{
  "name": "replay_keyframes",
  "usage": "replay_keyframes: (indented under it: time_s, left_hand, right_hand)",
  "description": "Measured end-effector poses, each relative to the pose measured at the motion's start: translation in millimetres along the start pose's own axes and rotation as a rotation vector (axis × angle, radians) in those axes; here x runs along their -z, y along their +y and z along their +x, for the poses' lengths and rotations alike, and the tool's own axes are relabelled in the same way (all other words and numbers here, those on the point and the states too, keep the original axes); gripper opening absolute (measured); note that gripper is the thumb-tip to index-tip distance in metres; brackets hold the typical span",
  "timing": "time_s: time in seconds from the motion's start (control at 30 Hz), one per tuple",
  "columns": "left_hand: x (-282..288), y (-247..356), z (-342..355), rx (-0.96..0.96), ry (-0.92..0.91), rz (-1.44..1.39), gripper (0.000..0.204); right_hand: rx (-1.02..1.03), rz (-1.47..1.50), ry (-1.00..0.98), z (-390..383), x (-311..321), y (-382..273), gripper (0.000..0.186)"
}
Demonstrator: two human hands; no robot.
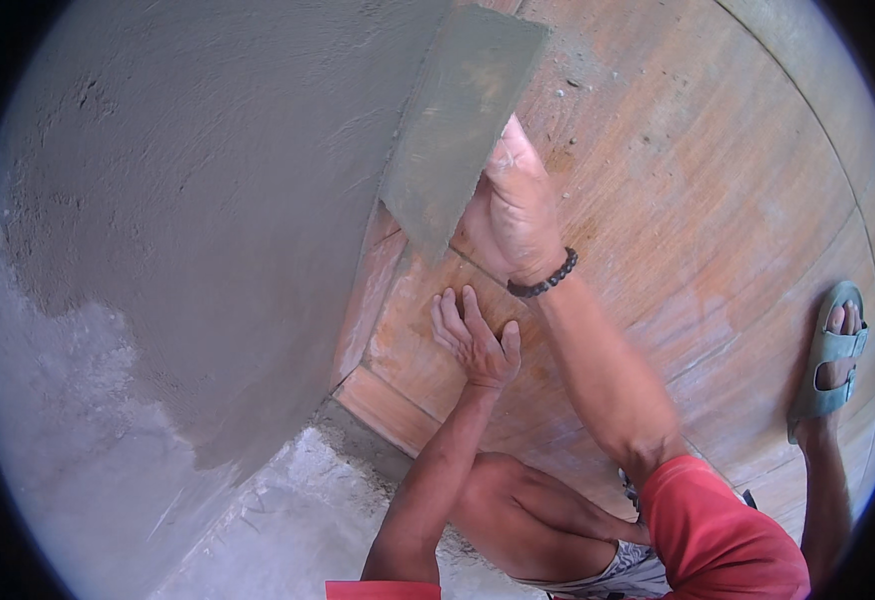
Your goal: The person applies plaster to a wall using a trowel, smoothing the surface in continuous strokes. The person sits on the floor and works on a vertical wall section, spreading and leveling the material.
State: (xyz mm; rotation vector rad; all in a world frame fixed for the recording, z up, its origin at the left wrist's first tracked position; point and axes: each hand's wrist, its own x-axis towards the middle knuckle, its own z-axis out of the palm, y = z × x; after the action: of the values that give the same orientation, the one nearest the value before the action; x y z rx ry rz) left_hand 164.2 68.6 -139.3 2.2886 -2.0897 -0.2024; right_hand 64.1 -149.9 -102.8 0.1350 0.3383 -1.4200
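Wet grey plaster wall (pixel 188 200) at left, our left hand (pixel 476 340) spread flat and empty on the wooden door frame (pixel 398 330), right hand (pixel 513 215) clenched around the trowel (pixel 458 125) at the plaster's edge: best keep the blade shallow, pressure even.

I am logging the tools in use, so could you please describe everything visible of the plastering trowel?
The trowel is a flat rectangular blade, smeared grey-green with wet plaster. It is tilted, its long edge laid along the boundary between the grey plastered wall and the wooden door frame. The right hand grips it from behind; the handle is hidden.
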Motion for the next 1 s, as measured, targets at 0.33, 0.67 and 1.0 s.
replay_keyframes:
  time_s: [0.33,0.67,1.0]
  left_hand:
    - [2.9,-4.4,-7.8,0.012,0.014,-0.002,0.077]
    - [11.4,-5.3,-0.9,-0.003,0.031,-0.004,0.076]
    - [2.5,3.4,0.0,-0.001,-0.036,-0.001,0.075]
  right_hand:
    - [0.082,-0.619,0.255,-17.7,-82.5,15.5,0.058]
    - [0.090,-0.543,0.016,-57.0,-81.5,-20.8,0.042]
    - [0.201,0.060,0.106,91.0,11.3,-80.7,0.035]
